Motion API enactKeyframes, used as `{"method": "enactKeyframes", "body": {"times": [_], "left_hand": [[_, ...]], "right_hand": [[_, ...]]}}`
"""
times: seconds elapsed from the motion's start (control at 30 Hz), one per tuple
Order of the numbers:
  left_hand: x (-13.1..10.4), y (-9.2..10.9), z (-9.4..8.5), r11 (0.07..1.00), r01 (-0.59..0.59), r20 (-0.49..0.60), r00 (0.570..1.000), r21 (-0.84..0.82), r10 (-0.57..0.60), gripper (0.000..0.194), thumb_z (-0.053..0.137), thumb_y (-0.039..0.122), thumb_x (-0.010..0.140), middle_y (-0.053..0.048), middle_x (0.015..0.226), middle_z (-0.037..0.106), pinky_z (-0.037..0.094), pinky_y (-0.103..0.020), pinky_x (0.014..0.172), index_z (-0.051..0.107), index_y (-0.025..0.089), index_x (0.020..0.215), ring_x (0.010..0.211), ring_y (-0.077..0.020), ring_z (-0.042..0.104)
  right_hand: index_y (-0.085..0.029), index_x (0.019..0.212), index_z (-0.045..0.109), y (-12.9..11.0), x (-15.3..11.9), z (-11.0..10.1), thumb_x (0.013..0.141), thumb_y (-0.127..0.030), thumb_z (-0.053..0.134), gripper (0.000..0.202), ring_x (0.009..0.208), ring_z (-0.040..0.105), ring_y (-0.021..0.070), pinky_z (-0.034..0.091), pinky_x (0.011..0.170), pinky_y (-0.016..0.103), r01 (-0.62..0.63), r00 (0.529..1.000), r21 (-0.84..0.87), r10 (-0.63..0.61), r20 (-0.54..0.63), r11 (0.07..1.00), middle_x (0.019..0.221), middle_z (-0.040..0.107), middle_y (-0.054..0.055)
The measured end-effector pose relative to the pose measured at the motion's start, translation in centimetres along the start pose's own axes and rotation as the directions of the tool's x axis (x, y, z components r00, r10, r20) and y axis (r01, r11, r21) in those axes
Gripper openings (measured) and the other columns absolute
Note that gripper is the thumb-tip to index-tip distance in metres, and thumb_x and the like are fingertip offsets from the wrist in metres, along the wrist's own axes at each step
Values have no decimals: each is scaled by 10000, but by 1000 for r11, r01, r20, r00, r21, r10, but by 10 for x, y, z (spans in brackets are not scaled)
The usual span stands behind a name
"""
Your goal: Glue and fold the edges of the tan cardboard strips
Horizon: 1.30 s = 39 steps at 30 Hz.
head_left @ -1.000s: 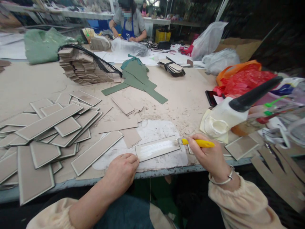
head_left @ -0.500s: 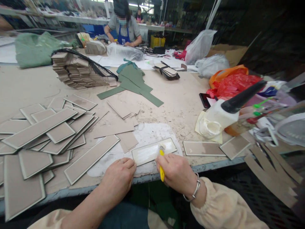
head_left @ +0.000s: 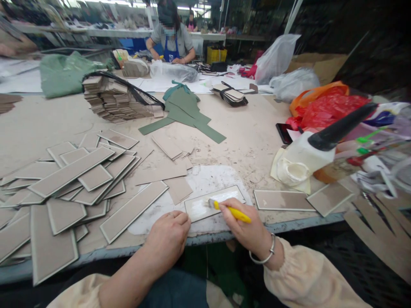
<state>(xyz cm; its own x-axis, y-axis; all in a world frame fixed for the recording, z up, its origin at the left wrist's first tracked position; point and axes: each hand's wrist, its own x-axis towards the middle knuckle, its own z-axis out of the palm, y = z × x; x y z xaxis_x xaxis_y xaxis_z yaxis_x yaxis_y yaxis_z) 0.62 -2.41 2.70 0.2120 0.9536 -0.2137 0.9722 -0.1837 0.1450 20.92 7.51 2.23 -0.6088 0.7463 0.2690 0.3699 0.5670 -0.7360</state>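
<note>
A yellow-handled brush [head_left: 231,209] is pinched in my right hand [head_left: 245,224], its bristles resting on a rectangular panel [head_left: 201,208]. Wet white glue coats the panel's face, which has a dark edge. My left hand [head_left: 170,233] is closed at the panel's near left corner, fingers curled on its edge; the fingertips are partly hidden. Under the panel lies a white sheet [head_left: 221,173] with dark smudges. To the right, a cut-open white bottle [head_left: 308,156] with a black neck lies on its side, pale glue around its opening.
A heap of bordered panels [head_left: 73,171] spreads over the left side. Behind are a strapped board stack [head_left: 115,100], green strips [head_left: 184,111] and a black-banded bundle [head_left: 229,93]. Two panels [head_left: 282,200] lie right, near the table edge [head_left: 298,221]. A co-worker [head_left: 173,40] sits opposite.
My right hand has swung the brush from nearly upright to slanting, with its bristles moved left along the panel. My left hand stays at the corner. The whole view has shifted slightly.
</note>
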Motion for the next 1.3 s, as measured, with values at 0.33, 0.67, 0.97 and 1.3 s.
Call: {"method": "enactKeyframes", "body": {"times": [0.33,0.67,0.97,1.3], "left_hand": [[1,1,-5,999,25,51,998,-32,-24,200,440,138,873,-76,908,619,492,-386,819,639,155,867,892,-233,555],[2,-1,-3,998,26,56,998,-50,-24,211,443,146,878,-79,929,631,484,-382,863,652,157,900,949,-234,563],[0,-2,-1,999,15,18,1000,-45,-15,203,442,152,879,-73,900,625,485,-370,841,644,169,866,931,-227,567],[2,0,-3,1000,3,23,1000,-27,-2,210,427,168,887,-75,894,623,488,-372,828,636,159,873,904,-227,570]], "right_hand": [[-204,842,586,6,-4,-36,923,-340,480,190,500,519,102,399,533,222,-212,972,69,218,-93,975,558,520,-49],[-205,762,579,31,2,-55,906,-378,469,250,526,524,115,367,547,241,-263,962,-217,240,-130,940,570,541,-37],[-202,766,578,21,3,-54,907,-392,447,270,554,555,133,388,565,249,-224,974,-220,214,-69,949,609,581,-15],[-208,889,578,-1,4,-14,896,-444,502,248,488,527,110,425,479,211,-346,935,310,354,35,885,562,548,-42]]}}
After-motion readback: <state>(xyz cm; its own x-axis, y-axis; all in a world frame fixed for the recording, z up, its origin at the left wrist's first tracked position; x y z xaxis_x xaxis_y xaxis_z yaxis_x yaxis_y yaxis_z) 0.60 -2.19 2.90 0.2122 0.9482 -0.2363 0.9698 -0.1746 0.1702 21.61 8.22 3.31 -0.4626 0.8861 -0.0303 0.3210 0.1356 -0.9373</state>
